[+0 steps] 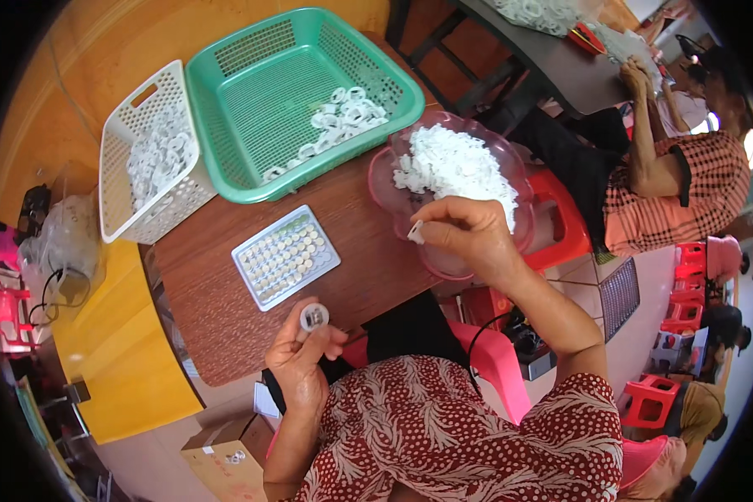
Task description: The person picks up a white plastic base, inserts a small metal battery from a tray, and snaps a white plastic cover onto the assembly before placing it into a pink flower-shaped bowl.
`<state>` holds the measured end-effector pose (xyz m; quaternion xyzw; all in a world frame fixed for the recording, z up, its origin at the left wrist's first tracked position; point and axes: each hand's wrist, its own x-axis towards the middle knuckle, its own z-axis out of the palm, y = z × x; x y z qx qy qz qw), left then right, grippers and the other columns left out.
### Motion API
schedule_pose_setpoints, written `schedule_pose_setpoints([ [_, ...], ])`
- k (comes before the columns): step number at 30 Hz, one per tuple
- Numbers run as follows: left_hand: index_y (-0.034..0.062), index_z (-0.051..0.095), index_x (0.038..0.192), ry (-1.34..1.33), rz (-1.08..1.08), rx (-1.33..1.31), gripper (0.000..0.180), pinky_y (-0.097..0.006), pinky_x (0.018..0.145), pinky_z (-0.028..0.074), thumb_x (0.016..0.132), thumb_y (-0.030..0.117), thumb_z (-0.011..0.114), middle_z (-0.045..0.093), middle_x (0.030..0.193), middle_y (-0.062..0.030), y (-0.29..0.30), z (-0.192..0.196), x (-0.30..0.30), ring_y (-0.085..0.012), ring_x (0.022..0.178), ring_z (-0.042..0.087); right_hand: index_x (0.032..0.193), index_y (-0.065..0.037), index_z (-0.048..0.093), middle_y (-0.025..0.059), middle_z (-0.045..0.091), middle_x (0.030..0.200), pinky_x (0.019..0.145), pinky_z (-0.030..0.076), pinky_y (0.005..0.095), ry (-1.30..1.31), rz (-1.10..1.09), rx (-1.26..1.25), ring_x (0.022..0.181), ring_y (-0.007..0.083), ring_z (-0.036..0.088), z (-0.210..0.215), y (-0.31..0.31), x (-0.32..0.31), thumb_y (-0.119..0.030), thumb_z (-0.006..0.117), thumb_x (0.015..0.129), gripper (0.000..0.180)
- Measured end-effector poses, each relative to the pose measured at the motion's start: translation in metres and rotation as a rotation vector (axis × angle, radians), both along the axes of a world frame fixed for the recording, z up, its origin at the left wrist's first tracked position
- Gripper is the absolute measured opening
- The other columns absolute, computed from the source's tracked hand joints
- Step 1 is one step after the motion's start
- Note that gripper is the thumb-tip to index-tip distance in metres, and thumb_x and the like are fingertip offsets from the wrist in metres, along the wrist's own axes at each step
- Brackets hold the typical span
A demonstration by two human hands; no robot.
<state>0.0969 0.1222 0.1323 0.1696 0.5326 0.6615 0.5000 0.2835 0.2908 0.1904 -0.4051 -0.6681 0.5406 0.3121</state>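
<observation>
Between the thumb and fingers of my left hand [299,356] is a small round clear-and-white plastic part [314,317] with a metallic-looking centre, held above the table's front edge. My right hand [468,234] pinches a small white plastic piece [416,233] over the near left rim of a pink scalloped bowl [383,186]. Many small white pieces [456,163] are heaped in that bowl. A pale blue-white tray [248,253] with rows of small round cream-coloured pieces lies on the table between the hands and the baskets.
A green basket [251,109] and a white basket [113,184], both holding white ring-shaped parts, stand at the back of the brown table [201,326]. A red stool [565,222] is beside the bowl. Another person [678,184] sits at a dark table to the right.
</observation>
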Motion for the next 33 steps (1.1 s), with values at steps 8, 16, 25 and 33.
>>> schedule_pose_setpoints([
  [8, -0.0076, 0.046, 0.125, 0.001, 0.083, 0.094, 0.045, -0.021, 0.056, 0.045, 0.082, -0.003, 0.059, 0.066, 0.083, -0.0145, 0.011, 0.02, -0.005, -0.0137, 0.064, 0.06, 0.095, 0.002, 0.065, 0.0019, 0.066, 0.084, 0.069, 0.048, 0.0194, 0.162, 0.254, -0.244, 0.079, 0.0057, 0.059, -0.016, -0.049, -0.067, -0.005, 0.064, 0.084, 0.013],
  [16, -0.0045, 0.043, 0.131, 0.024, 0.029, 0.099, 0.046, -0.02, 0.063, 0.047, 0.087, -0.001, 0.057, 0.066, 0.09, -0.0121, -0.009, 0.006, -0.018, -0.0125, 0.073, 0.062, 0.094, 0.003, 0.065, 0.0032, 0.065, 0.084, 0.065, 0.049, 0.0199, 0.201, 0.29, -0.287, 0.074, 0.0066, 0.059, -0.035, -0.062, -0.094, -0.004, 0.064, 0.084, 0.012],
  [25, -0.006, 0.048, 0.126, 0.039, 0.017, 0.065, 0.041, -0.02, 0.06, 0.046, 0.086, 0.0, 0.059, 0.066, 0.087, -0.012, -0.013, 0.003, -0.017, -0.0123, 0.069, 0.061, 0.088, 0.002, 0.063, 0.0039, 0.057, 0.079, 0.056, 0.045, 0.0207, 0.17, 0.305, -0.199, 0.066, 0.0057, 0.057, -0.04, -0.07, -0.099, -0.002, 0.064, 0.082, 0.007],
  [33, -0.0099, 0.05, 0.122, 0.02, -0.002, 0.094, 0.039, -0.019, 0.058, 0.045, 0.087, 0.004, 0.06, 0.066, 0.086, -0.0143, -0.012, 0.006, -0.016, -0.0136, 0.066, 0.062, 0.086, 0.0, 0.063, 0.0074, 0.056, 0.072, 0.055, 0.045, 0.0287, 0.118, 0.338, 0.343, 0.063, 0.0161, 0.056, -0.053, -0.067, -0.101, -0.001, 0.064, 0.077, 0.009],
])
